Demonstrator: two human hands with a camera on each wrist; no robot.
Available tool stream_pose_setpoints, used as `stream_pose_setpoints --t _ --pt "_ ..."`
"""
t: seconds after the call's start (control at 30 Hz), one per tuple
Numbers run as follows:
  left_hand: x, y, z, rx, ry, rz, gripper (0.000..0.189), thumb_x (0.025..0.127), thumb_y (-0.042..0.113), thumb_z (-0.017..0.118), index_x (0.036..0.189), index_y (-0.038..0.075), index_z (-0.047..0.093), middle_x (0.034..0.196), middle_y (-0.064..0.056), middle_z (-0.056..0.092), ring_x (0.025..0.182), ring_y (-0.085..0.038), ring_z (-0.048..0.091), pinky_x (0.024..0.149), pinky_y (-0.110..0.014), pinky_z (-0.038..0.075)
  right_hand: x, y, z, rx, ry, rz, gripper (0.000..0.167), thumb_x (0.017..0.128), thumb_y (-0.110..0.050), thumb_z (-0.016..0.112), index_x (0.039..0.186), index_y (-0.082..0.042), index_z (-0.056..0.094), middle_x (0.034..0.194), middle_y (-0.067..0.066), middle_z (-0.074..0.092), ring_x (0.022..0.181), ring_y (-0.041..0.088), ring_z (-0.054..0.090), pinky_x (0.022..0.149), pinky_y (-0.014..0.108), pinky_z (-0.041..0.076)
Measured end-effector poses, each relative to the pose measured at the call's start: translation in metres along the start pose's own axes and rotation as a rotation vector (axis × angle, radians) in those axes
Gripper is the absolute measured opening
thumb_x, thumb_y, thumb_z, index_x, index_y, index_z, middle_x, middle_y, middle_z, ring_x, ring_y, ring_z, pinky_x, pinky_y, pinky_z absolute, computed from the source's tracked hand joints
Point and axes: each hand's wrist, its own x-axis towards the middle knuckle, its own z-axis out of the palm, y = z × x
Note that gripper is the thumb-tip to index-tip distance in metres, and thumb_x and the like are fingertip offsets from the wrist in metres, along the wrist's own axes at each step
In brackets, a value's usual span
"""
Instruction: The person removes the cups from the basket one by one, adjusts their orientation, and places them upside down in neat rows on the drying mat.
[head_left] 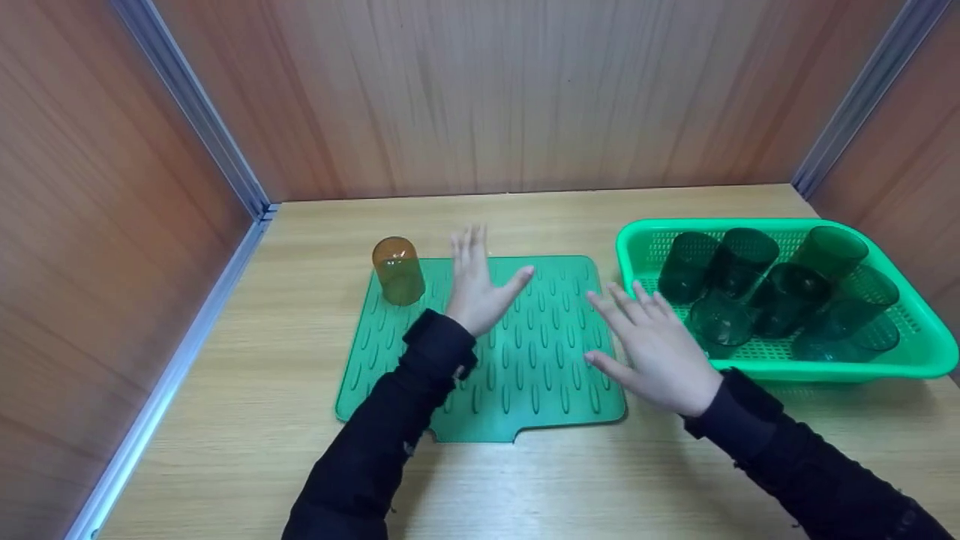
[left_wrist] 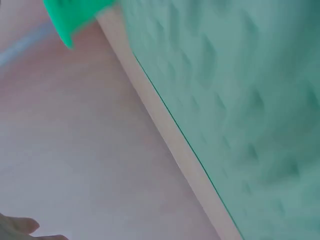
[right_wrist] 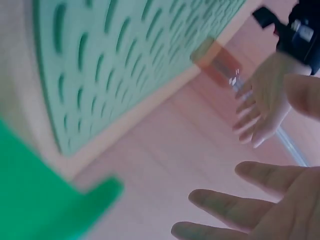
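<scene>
A green ridged mat (head_left: 525, 375) lies flat on the wooden table. An orange cup (head_left: 398, 271) stands upside down on its far left corner. My left hand (head_left: 480, 281) hovers over the mat just right of the cup, fingers spread and holding nothing. My right hand (head_left: 652, 341) hovers with straight fingers over the mat's right edge, beside a green basket (head_left: 825, 369). In the right wrist view the mat (right_wrist: 115, 65), the orange cup (right_wrist: 216, 63), the left hand (right_wrist: 262, 107) and my right fingers (right_wrist: 260, 175) show. The left wrist view shows the mat (left_wrist: 240, 100) close up.
The basket holds several dark green cups (head_left: 742, 262), some lying on their sides. Wooden walls enclose the table on the left, back and right, with metal strips (head_left: 202, 127) at the corners. A basket corner (left_wrist: 75, 15) shows in the left wrist view.
</scene>
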Motion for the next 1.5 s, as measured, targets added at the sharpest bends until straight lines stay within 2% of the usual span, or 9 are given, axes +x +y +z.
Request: stream_pose_setpoints --t 0.2,0.4,0.57,0.7,0.87,1.03,1.2,1.33,1.5 --pt "-0.019 0.022 0.025 -0.138 -0.115 -0.009 0.096 0.072 0.071 0.045 0.143 0.022 0.004 0.148 -0.002 0.002 0.132 -0.018 -0.01 0.102 -0.048 0.012 -0.006 0.023 -0.017 -0.036 0.086 0.064 0.071 0.079 -0.049 0.059 0.136 -0.012 0.036 0.134 0.021 0.035 0.123 0.043 0.026 0.094 0.058 0.022" --pt "-0.038 0.04 0.052 -0.233 -0.234 -0.018 0.092 0.075 0.063 0.052 0.143 0.023 0.005 0.147 0.0 0.005 0.133 -0.018 -0.003 0.101 -0.049 0.016 -0.017 0.056 -0.034 -0.029 0.06 0.162 0.068 0.076 -0.039 0.067 0.13 -0.004 0.043 0.128 0.027 0.039 0.118 0.046 0.031 0.091 0.058 0.027" --pt "-0.047 0.055 0.073 -0.295 -0.382 -0.065 0.095 0.073 0.064 0.054 0.143 0.022 0.006 0.147 0.0 0.007 0.132 -0.016 0.009 0.101 -0.042 0.021 -0.024 0.078 -0.039 -0.019 0.021 0.226 0.048 0.076 -0.033 0.068 0.104 0.004 0.056 0.102 0.025 0.05 0.091 0.039 0.047 0.072 0.051 0.039" --pt "-0.05 0.064 0.088 -0.333 -0.451 -0.111 0.093 0.074 0.061 0.056 0.143 0.019 0.009 0.146 0.0 0.012 0.131 -0.014 0.015 0.1 -0.039 0.024 -0.025 0.088 -0.04 -0.05 -0.027 0.232 0.039 0.075 -0.033 0.067 0.089 0.002 0.059 0.08 0.015 0.053 0.067 0.028 0.049 0.055 0.04 0.038" --pt "-0.052 0.073 0.105 -0.365 -0.499 -0.141 0.091 0.075 0.064 0.052 0.143 0.017 0.012 0.145 0.0 0.017 0.13 -0.013 0.018 0.1 -0.038 0.024 -0.022 0.092 -0.04 -0.085 -0.109 0.242 0.035 0.075 -0.034 0.067 0.079 0.0 0.062 0.068 0.008 0.054 0.061 0.024 0.047 0.05 0.038 0.038" --pt "-0.052 0.077 0.121 -0.434 -0.497 -0.161 0.085 0.078 0.059 0.052 0.141 0.013 0.017 0.141 -0.001 0.026 0.126 -0.011 0.026 0.098 -0.035 0.028 -0.019 0.091 -0.036 -0.128 -0.16 0.234 0.03 0.072 -0.034 0.069 0.073 -0.004 0.065 0.065 0.004 0.053 0.062 0.024 0.041 0.048 0.034 0.034" --pt "-0.049 0.079 0.135 -0.514 -0.481 -0.135 0.065 0.083 0.042 0.057 0.136 0.016 0.03 0.13 -0.001 0.042 0.115 -0.008 0.039 0.092 -0.029 0.033 -0.015 0.089 -0.032 -0.123 -0.235 0.235 0.03 0.075 -0.029 0.066 0.053 -0.013 0.054 0.052 -0.002 0.043 0.054 0.02 0.039 0.045 0.029 0.029" --pt "-0.05 0.081 0.142 -0.619 -0.483 -0.135 0.052 0.085 0.027 0.058 0.131 0.017 0.035 0.122 0.001 0.048 0.11 -0.01 0.045 0.087 -0.023 0.035 -0.013 0.089 -0.029 -0.082 -0.327 0.257 0.038 0.08 -0.025 0.06 0.046 -0.016 0.045 0.046 -0.004 0.038 0.043 0.014 0.038 0.04 0.028 0.028" --pt "-0.052 0.085 0.147 -0.782 -0.486 -0.207 0.05 0.086 0.016 0.056 0.132 0.016 0.035 0.121 0.001 0.049 0.107 -0.013 0.049 0.082 -0.02 0.038 -0.011 0.091 -0.029 -0.024 -0.371 0.242 0.033 0.081 -0.018 0.057 0.05 -0.016 0.046 0.049 -0.005 0.037 0.043 0.013 0.037 0.042 0.027 0.029"
